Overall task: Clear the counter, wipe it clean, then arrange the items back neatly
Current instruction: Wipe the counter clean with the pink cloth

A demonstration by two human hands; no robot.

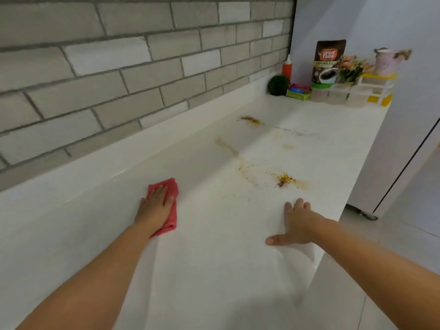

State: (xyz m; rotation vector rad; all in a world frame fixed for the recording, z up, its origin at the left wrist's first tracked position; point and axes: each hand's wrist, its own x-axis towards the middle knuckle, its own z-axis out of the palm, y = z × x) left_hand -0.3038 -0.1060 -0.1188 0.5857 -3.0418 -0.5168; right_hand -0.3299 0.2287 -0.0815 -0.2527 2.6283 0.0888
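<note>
My left hand [156, 206] lies flat on a folded red cloth [170, 210], pressing it onto the white counter [214, 270] near the back ledge. My right hand [297, 225] rests palm down with spread fingers on the counter near its front edge, holding nothing. Brown and yellow stains with dark crumbs [284, 179] mark the counter ahead of both hands, and more streaks [251, 120] lie farther back. The counter's items are bunched at the far end: a coffee granules pouch [329, 60], a red squeeze bottle [287, 67], a green ball [278, 85] and clear lidded containers [333, 92].
A grey brick wall [119, 67] runs along the back above a white ledge. Beyond the counter's far end stand a small green basket [298, 93], artificial flowers [352, 67], a pink cup [387, 60] on a white-and-yellow rack [377, 89]. A white door panel and tiled floor lie to the right.
</note>
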